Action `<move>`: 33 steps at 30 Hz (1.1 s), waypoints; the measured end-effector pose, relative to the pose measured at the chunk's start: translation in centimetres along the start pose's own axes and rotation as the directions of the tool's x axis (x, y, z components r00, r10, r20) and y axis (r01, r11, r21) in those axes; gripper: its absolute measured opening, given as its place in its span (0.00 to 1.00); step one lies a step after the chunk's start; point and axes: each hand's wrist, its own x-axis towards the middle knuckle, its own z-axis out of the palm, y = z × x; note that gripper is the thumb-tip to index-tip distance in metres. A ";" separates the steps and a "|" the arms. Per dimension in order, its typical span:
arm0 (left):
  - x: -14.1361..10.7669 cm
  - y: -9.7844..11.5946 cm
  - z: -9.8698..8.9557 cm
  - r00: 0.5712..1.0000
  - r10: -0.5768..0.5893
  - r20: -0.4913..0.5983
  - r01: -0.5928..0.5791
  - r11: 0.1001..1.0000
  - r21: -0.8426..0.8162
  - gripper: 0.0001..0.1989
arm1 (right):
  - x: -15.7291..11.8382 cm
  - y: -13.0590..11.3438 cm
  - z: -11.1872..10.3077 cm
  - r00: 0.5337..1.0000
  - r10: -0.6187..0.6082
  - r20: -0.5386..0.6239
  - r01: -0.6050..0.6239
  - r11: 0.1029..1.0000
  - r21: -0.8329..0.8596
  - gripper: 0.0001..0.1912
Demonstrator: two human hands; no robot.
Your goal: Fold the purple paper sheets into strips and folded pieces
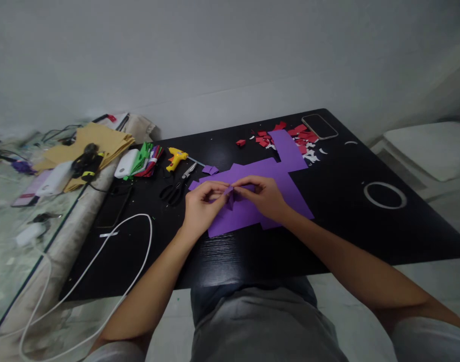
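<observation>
Between my two hands is a small folded piece of purple paper (230,195), held above larger purple sheets (290,193). My left hand (203,203) pinches its left side with thumb and fingers. On the other side my right hand (262,196) grips it the same way, fingertips almost meeting the left ones. Part of the folded piece is hidden behind the fingers. Black-handled scissors (173,192) lie left of my left hand, near a few small purple paper pieces (210,170). Just behind the scissors rests a yellow glue gun (176,158).
Red and white paper scraps (303,134) are heaped at the back right, partly under a purple strip (288,151). A phone (319,125) and a white ring (384,195) lie further right. A white cable (149,236) loops over the black table (222,256) at left, near colourful bundles (147,161).
</observation>
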 end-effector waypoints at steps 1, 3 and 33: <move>0.0 0.0 0.0 1.000 -0.013 0.001 0.013 1.000 -0.012 0.08 | 0.0 0.0 0.0 1.000 -0.001 0.002 0.001 1.000 0.012 0.08; 0.2 0.1 0.0 0.999 -0.035 0.015 0.036 0.999 -0.031 0.08 | 0.0 0.0 0.0 1.000 -0.003 0.002 0.002 1.000 0.024 0.08; 0.8 0.3 -1.5 0.972 0.001 0.237 -0.029 0.993 0.116 0.05 | 0.7 -0.6 -1.5 0.942 0.196 0.272 -0.243 0.958 0.151 0.18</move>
